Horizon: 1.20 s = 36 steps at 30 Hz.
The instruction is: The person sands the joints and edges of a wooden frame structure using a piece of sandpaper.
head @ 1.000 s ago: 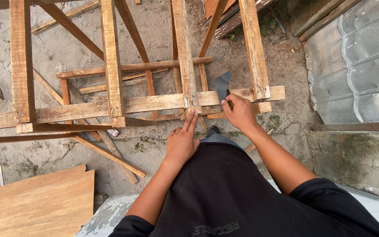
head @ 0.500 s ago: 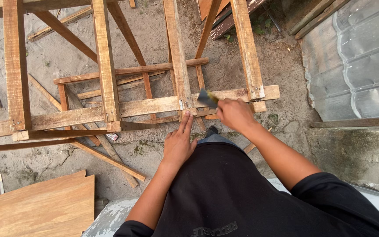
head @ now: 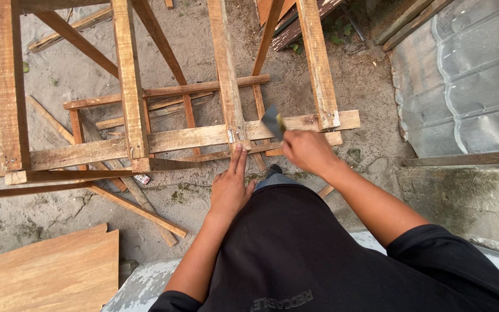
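Observation:
A wooden frame of rough beams (head: 128, 86) spans the view below me, with a long cross plank (head: 192, 137) running left to right. My right hand (head: 307, 151) is shut on a hammer (head: 274, 122), whose dark head sits just above the cross plank near an upright beam (head: 226, 75). My left hand (head: 230, 188) has its fingers straight, and the fingertips touch the joint where that beam meets the cross plank. I cannot tell whether a nail is under the fingers.
Sandy ground lies far below with loose wooden slats (head: 140, 208). A plywood sheet (head: 47, 271) lies at the lower left. A corrugated metal sheet (head: 457, 86) and a concrete ledge (head: 463, 196) are at the right. My black shirt (head: 295, 254) fills the bottom.
My right hand lifted the hammer off the plank a little and shifted slightly left. My left hand stays at the joint. The view has shifted slightly.

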Tool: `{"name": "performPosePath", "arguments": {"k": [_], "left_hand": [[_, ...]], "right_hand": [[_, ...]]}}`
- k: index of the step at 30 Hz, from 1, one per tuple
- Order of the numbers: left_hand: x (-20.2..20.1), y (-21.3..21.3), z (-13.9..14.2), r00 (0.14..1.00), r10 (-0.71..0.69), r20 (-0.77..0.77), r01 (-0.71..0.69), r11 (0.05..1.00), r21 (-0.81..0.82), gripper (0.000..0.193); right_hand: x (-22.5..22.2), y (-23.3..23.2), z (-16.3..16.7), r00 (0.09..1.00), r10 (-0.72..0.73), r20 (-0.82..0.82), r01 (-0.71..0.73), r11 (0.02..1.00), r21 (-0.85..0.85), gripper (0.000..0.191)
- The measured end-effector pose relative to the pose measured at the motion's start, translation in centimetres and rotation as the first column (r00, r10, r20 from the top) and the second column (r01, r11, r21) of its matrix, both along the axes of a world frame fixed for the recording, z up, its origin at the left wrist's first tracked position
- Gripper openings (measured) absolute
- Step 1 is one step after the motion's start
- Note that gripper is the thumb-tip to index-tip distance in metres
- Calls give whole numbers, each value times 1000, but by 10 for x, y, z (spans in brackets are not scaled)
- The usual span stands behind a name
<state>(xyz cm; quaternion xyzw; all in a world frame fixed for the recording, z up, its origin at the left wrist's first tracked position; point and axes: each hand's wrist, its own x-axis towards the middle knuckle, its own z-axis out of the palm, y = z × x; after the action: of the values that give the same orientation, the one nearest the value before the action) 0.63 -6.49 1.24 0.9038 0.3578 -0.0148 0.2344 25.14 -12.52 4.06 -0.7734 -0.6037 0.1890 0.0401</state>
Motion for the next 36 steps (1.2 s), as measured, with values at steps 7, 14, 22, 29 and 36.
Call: {"name": "performPosePath", "arguments": {"k": [7, 14, 22, 29, 36], "left_hand": [[2, -4, 1, 999, 37, 26, -37, 999, 0, 92], [5, -4, 1, 998, 32, -45, -34, 999, -41, 92], [5, -5, -1, 999, 52, -2, -52, 998, -18, 93], [6, -10, -5, 993, 85, 84, -85, 996, -8, 91], [9, -13, -7, 994, 108, 15, -108, 994, -7, 88]], "right_hand": [[0, -6, 1, 997, -78, -19, 78, 997, 0, 25], [12, 3, 1, 956, -174, 235, 173, 985, 28, 19], [16, 25, 5, 970, 166, 176, -159, 986, -56, 18], [28, 38, 12, 905, 425, -13, -424, 904, 47, 22], [32, 51, 25, 945, 327, 16, -325, 942, -83, 27]]}}
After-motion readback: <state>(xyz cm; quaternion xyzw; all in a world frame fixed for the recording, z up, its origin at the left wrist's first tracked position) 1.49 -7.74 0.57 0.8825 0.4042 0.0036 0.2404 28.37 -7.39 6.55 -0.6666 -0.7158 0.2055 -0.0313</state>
